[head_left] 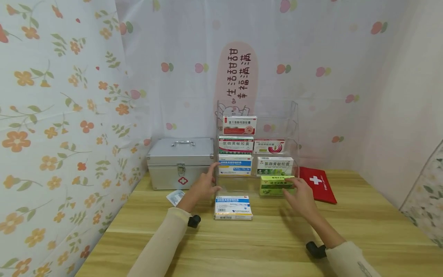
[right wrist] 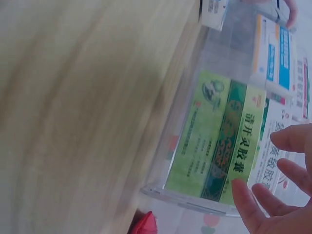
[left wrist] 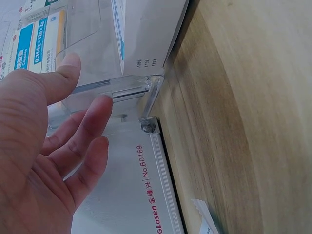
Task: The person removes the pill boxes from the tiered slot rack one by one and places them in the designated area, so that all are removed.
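A clear tiered rack [head_left: 238, 185] holds several medicine boxes. In its bottom tier at the right sits a green medicine box [head_left: 273, 186], its printed face also filling much of the right wrist view. My right hand [head_left: 300, 197] is spread at that box's right end, fingertips right at its edge. At the rack's left side is my left hand [head_left: 202, 186], fingers loosely bent; in the left wrist view the rack's clear side edge [left wrist: 122, 85] runs between thumb and fingers. A blue-and-white medicine box [head_left: 233, 207] lies on the table in front of the rack.
A silver first-aid case [head_left: 180, 165] stands left of the rack, with a small white packet [head_left: 175, 197] before it. To the right lies a red first-aid pouch [head_left: 318, 184]. Behind the wooden table [head_left: 235, 246] hangs a patterned curtain.
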`<state>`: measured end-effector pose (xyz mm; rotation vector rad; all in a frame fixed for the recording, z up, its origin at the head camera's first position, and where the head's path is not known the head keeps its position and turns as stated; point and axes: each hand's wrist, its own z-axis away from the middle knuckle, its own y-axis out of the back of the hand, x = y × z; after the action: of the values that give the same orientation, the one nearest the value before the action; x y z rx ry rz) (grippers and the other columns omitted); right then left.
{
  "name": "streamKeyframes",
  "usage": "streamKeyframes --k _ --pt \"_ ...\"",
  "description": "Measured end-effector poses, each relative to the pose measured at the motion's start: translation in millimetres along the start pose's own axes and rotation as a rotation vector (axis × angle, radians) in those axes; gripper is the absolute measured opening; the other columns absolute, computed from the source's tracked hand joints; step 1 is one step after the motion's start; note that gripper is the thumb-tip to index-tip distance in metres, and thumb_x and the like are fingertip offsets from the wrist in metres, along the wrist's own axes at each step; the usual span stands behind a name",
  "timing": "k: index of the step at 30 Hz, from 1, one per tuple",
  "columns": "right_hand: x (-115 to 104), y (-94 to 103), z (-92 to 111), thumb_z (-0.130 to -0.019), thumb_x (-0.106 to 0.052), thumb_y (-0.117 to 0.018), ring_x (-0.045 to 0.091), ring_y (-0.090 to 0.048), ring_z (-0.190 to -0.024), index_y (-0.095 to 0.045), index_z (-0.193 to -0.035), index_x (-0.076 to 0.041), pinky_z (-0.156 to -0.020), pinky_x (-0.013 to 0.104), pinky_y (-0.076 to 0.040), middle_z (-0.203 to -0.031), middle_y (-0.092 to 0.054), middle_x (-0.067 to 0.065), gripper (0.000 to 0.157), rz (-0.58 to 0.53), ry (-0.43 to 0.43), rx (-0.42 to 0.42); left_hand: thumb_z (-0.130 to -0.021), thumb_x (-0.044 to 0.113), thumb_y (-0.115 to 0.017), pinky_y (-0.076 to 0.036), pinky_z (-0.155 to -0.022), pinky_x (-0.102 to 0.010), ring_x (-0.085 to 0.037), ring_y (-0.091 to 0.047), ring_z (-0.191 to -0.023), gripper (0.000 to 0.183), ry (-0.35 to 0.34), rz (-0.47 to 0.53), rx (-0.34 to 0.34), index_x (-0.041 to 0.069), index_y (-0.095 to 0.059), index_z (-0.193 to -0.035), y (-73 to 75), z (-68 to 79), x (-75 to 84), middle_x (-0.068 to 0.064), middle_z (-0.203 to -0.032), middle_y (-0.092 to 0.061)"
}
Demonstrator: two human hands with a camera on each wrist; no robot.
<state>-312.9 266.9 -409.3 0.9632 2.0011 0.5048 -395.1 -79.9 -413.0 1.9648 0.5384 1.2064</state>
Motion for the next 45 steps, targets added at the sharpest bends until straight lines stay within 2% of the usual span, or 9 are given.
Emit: streamKeyframes --k 6,12,20,24,32,38,45 --pt "4.1 0.5 -9.5 -0.087 -0.007 -0.073 0.048 -0.053 -0.114 -0.063 -0.124 0.006 -0.091 0.064 -0.046 -0.125 -0.055 0.031 0.040 0.046 -0.012 -0.021 -0.084 0.017 -0.080 -0.052 -0.057 -0.029 -0.015 -0.059 -0.061 0.098 0.000 0.002 -0.005 0.028 -0.013 -0.155 2.7 0.6 -1.0 -0.007 -0.090 -0.066" --pt "7.5 0.6 -16.1 -0.089 -0.013 -0.072 0.046 -0.054 -0.117 -0.062 -0.128 0.000 -0.086 0.063 -0.049 -0.130 -0.055 0.027 0.042 0.143 -0.052 -0.060 -0.084 0.016 -0.080 -0.052 -0.058 -0.029 -0.015 -0.059 -0.061 0.098 -0.011 0.005 -0.006 0.026 -0.013 -0.156 1.0 0.3 -3.0 -0.007 -0.089 -0.066" --pt "10.0 2.7 -18.9 -0.091 -0.017 -0.070 0.046 -0.049 -0.123 -0.061 -0.131 -0.004 -0.081 0.065 -0.050 -0.136 -0.053 0.026 0.042 0.195 -0.075 -0.088 -0.084 0.016 -0.080 -0.052 -0.057 -0.029 -0.014 -0.058 -0.058 0.099 -0.012 -0.012 -0.003 0.026 -0.012 -0.156 0.7 2.2 1.1 -0.007 -0.089 -0.066" --pt "11.3 2.5 -21.4 -0.091 -0.016 -0.070 0.046 -0.050 -0.122 -0.061 -0.131 -0.005 -0.083 0.065 -0.049 -0.136 -0.054 0.026 0.042 0.199 -0.077 -0.101 -0.085 0.017 -0.079 -0.051 -0.056 -0.029 -0.015 -0.057 -0.057 0.098 0.000 -0.015 0.000 0.026 -0.011 -0.156 1.8 2.8 2.7 -0.007 -0.088 -0.065" --pt "17.4 -2.8 -23.4 -0.089 -0.008 -0.072 0.046 -0.048 -0.118 -0.064 -0.125 0.000 -0.095 0.064 -0.044 -0.131 -0.056 0.028 0.038 0.150 -0.046 -0.112 -0.085 0.017 -0.079 -0.051 -0.055 -0.029 -0.015 -0.058 -0.057 0.099 -0.002 -0.018 -0.006 0.026 -0.011 -0.156 0.5 2.4 1.6 -0.006 -0.087 -0.065" --pt "20.3 -6.2 -23.2 -0.088 -0.005 -0.072 0.045 -0.046 -0.113 -0.067 -0.118 0.001 -0.092 0.061 -0.045 -0.128 -0.056 0.027 0.031 0.118 -0.017 -0.093 -0.085 0.017 -0.079 -0.050 -0.054 -0.029 -0.015 -0.057 -0.057 0.098 0.000 -0.016 0.000 0.027 -0.011 -0.155 0.6 1.9 0.6 -0.006 -0.088 -0.065" --pt "19.1 -7.8 -21.7 -0.089 -0.008 -0.072 0.042 -0.044 -0.118 -0.068 -0.121 -0.005 -0.088 0.059 -0.050 -0.133 -0.053 0.022 0.032 0.156 -0.069 -0.125 -0.086 0.017 -0.079 -0.050 -0.053 -0.029 -0.015 -0.057 -0.056 0.097 -0.006 -0.023 0.001 0.028 -0.011 -0.155 -0.7 2.4 -1.4 -0.005 -0.086 -0.064"
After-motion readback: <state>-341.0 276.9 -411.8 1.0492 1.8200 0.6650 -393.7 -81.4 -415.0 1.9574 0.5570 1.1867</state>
